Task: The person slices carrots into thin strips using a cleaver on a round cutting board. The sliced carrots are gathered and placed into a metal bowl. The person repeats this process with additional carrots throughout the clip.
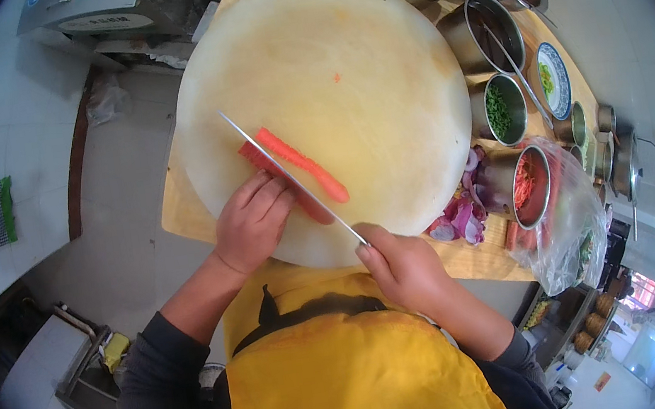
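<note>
On a large round cutting board [393, 132] lies a carrot cut lengthwise. My right hand [402, 263] grips the handle of a knife [292, 178], whose blade stands edge down and runs up to the left. My left hand [257, 217] presses on a carrot piece [316, 207] along the blade's left side; its fingertips are close to the blade. On the blade's other side, a long carrot slice [304, 164] lies loose on the board. A small carrot scrap [337, 78] sits farther up the board.
Right of the board stand a steel pot of shredded carrot [524, 183], a pot of chopped greens [498, 111], a pot of dark liquid with a ladle [491, 31] and a blue-rimmed plate [561, 77]. Purple onion pieces [461, 220] and a plastic bag [566, 246] lie near the right edge.
</note>
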Motion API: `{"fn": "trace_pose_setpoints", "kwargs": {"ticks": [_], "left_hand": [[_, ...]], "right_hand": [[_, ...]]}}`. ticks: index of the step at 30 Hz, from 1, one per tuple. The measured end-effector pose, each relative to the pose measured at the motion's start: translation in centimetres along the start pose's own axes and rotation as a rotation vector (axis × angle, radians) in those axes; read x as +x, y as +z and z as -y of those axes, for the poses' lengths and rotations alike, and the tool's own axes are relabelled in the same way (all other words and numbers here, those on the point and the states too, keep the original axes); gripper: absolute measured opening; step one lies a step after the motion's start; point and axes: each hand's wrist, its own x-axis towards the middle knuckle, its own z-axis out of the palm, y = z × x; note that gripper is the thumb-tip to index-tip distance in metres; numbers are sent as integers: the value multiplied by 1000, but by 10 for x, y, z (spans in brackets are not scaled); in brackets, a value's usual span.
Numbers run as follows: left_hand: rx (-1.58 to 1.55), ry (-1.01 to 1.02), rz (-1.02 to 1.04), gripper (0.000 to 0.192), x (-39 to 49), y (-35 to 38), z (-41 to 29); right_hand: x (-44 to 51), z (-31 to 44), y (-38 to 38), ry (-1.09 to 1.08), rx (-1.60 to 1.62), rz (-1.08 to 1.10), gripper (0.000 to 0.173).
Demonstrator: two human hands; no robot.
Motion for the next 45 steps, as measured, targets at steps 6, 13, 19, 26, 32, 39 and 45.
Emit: {"fn": "trace_pose_setpoints", "kwargs": {"ticks": [6,13,19,26,32,39,45], "left_hand": [[-47,21,17,27,4,-2,2],[-44,49,-4,28,0,1,7],[-32,16,-27,24,-3,0,2],[-42,-89,-18,21,-3,0,-1],[17,-23,-42,23,-5,2,2],[3,-13,-4,25,-4,-1,3],[-3,-4,-4,26,-8,2,6]], "right_hand": [[-24,20,-19,129,-61,128,30],[-7,26,-18,170,-100,209,31],[25,-1,21,32,-67,74,34],[21,2,10,78,-51,52,31],[-14,16,-11,77,-54,37,32],[-29,16,-16,130,-114,135,34],[-5,20,-4,185,-171,169,32]]}}
